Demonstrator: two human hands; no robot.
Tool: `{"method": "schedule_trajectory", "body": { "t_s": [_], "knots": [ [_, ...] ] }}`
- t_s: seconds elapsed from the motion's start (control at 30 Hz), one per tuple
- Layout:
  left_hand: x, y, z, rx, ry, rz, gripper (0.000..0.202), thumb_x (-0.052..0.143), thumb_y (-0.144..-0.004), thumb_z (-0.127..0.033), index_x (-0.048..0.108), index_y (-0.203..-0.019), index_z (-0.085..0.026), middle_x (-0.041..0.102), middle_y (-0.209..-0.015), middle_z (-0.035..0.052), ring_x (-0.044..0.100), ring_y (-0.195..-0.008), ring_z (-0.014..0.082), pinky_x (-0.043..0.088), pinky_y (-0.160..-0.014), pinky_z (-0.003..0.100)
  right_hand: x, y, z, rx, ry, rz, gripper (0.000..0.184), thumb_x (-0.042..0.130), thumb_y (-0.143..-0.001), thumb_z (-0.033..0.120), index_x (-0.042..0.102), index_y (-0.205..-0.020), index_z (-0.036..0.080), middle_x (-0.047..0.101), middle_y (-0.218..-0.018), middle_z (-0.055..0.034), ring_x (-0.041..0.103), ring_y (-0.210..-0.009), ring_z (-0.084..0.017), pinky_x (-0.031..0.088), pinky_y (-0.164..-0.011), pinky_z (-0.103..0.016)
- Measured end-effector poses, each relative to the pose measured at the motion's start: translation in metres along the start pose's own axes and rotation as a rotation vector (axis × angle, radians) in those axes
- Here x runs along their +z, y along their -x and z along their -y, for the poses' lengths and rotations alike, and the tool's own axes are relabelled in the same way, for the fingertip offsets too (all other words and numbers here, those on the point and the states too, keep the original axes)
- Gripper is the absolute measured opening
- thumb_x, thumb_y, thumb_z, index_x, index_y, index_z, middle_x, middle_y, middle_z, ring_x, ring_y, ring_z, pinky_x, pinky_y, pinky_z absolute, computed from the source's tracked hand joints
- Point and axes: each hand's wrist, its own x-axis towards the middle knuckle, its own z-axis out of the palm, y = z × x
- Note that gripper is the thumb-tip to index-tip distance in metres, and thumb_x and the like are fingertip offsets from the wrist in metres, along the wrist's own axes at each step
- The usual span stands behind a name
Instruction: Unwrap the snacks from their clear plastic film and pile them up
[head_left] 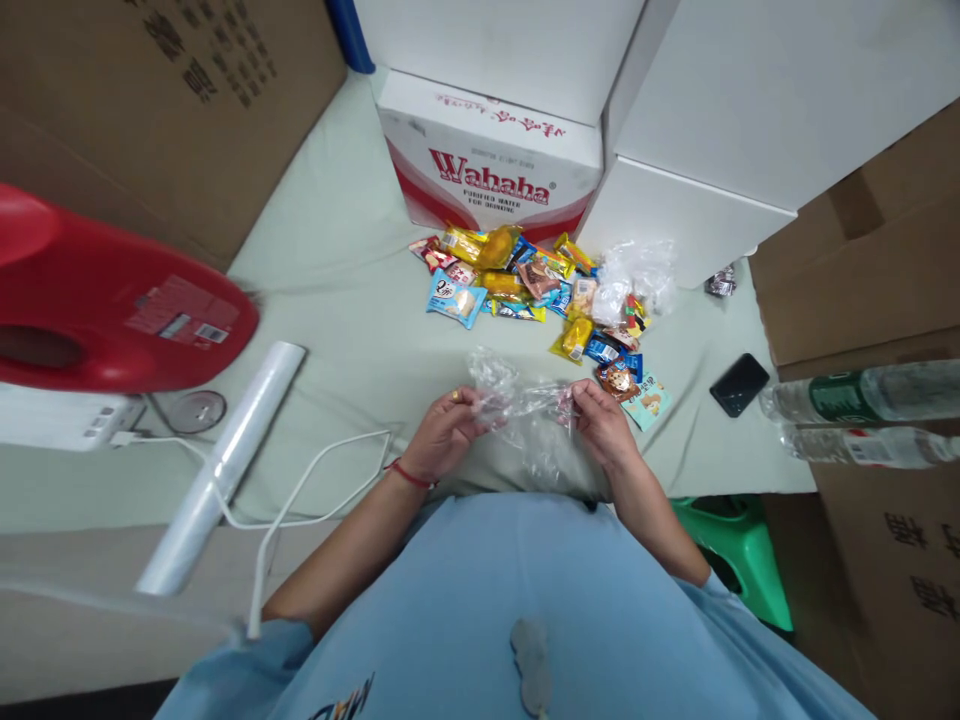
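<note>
A crumpled clear plastic bag (525, 405) is stretched between my two hands, close to my body at the table's near edge. My left hand (452, 430) pinches its left side, and my right hand (602, 422) pinches the right side. Beyond the bag lies a pile of wrapped snacks (504, 288) in yellow, blue and brown packets. Nearest to my right hand are a brown snack packet (618, 379) and a pale green packet (646, 400). More crumpled clear plastic (637, 278) rests at the right of the pile.
Behind the snacks stands a Wahaba-type printed water carton (491, 180). To the left are a red jug (112, 300), a clear film roll (225, 470) and a white cable (292, 480). A black phone (739, 385) and two bottles (862, 395) lie right, above a green stool (742, 550).
</note>
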Motion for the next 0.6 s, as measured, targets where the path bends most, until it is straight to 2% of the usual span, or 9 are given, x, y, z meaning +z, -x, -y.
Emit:
{"method": "schedule_trajectory", "body": {
  "t_s": [0.1,0.17,0.23,0.3,0.37,0.4,0.47,0.53,0.6],
  "knots": [
    [-0.003,0.005,-0.006,0.016,0.011,-0.037,0.028,0.087,-0.063,-0.027,0.061,-0.068,-0.018,0.072,-0.098,0.0033,0.070,-0.093,0.0199,0.062,-0.088,0.042,-0.011,0.001,0.002,0.015,0.029,0.023,0.059,0.079,-0.073,0.074,0.061,-0.103,0.026,0.069,-0.110,-0.0065,0.066,-0.088,-0.022,0.059,-0.071,-0.034],
    [0.001,0.007,-0.007,0.006,-0.015,-0.035,0.029,0.087,-0.063,-0.027,0.061,-0.067,-0.017,0.072,-0.098,0.0038,0.071,-0.094,0.0215,0.062,-0.086,0.040,-0.011,0.001,0.003,-0.083,0.175,0.074,0.073,0.085,-0.070,0.068,0.060,-0.127,0.029,0.062,-0.137,-0.0106,0.067,-0.102,-0.024,0.060,-0.079,-0.037],
    [0.005,0.007,-0.008,-0.012,-0.044,-0.015,0.030,0.088,-0.062,-0.029,0.061,-0.067,-0.017,0.072,-0.097,0.0042,0.073,-0.095,0.0236,0.062,-0.085,0.040,-0.007,-0.002,0.004,-0.217,0.367,0.098,0.085,0.093,-0.065,0.056,0.059,-0.138,0.029,0.053,-0.150,-0.0122,0.065,-0.108,-0.025,0.059,-0.083,-0.037],
    [0.006,0.006,-0.011,-0.019,-0.053,-0.015,0.031,0.089,-0.061,-0.030,0.061,-0.068,-0.017,0.072,-0.097,0.0045,0.073,-0.094,0.0239,0.061,-0.084,0.039,-0.002,-0.010,0.003,-0.296,0.492,0.055,0.065,0.090,-0.069,0.052,0.069,-0.124,0.025,0.064,-0.133,-0.0116,0.064,-0.097,-0.022,0.056,-0.079,-0.034],
    [-0.002,0.003,-0.015,0.003,-0.053,-0.059,0.032,0.088,-0.059,-0.030,0.061,-0.069,-0.018,0.073,-0.099,0.0050,0.072,-0.093,0.0228,0.060,-0.084,0.038,0.001,-0.021,0.001,-0.265,0.475,0.006,0.042,0.078,-0.080,0.058,0.072,-0.101,0.022,0.069,-0.096,-0.0064,0.059,-0.075,-0.017,0.050,-0.067,-0.030],
    [-0.008,0.001,-0.018,0.023,-0.069,-0.101,0.032,0.087,-0.058,-0.030,0.060,-0.070,-0.018,0.073,-0.100,0.0052,0.071,-0.093,0.0220,0.060,-0.083,0.036,0.001,-0.027,-0.001,-0.224,0.423,-0.013,0.041,0.073,-0.083,0.061,0.069,-0.092,0.021,0.065,-0.081,-0.0029,0.054,-0.066,-0.015,0.046,-0.060,-0.028],
    [-0.024,-0.002,-0.025,0.065,-0.165,-0.228,0.031,0.084,-0.058,-0.031,0.059,-0.070,-0.018,0.073,-0.102,0.0059,0.068,-0.093,0.0201,0.057,-0.079,0.031,-0.001,-0.037,-0.004,-0.145,0.306,-0.042,0.045,0.070,-0.082,0.066,0.063,-0.083,0.022,0.057,-0.065,0.0022,0.044,-0.053,-0.012,0.037,-0.051,-0.026],
    [-0.038,-0.002,-0.031,0.127,-0.330,-0.405,0.026,0.079,-0.060,-0.029,0.060,-0.073,-0.018,0.072,-0.101,0.0061,0.065,-0.090,0.0184,0.054,-0.076,0.028,-0.002,-0.042,-0.008,-0.112,0.237,-0.073,0.050,0.073,-0.077,0.070,0.059,-0.078,0.022,0.055,-0.062,0.0037,0.040,-0.049,-0.010,0.033,-0.046,-0.025],
    [-0.041,0.005,-0.035,0.277,-0.517,-0.575,0.021,0.074,-0.063,-0.025,0.063,-0.080,-0.019,0.071,-0.102,0.0055,0.063,-0.092,0.0182,0.053,-0.080,0.029,-0.001,-0.043,-0.011,-0.100,0.220,-0.083,0.052,0.073,-0.077,0.072,0.058,-0.075,0.022,0.055,-0.061,0.0036,0.040,-0.048,-0.010,0.032,-0.044,-0.025]
  ]
}}
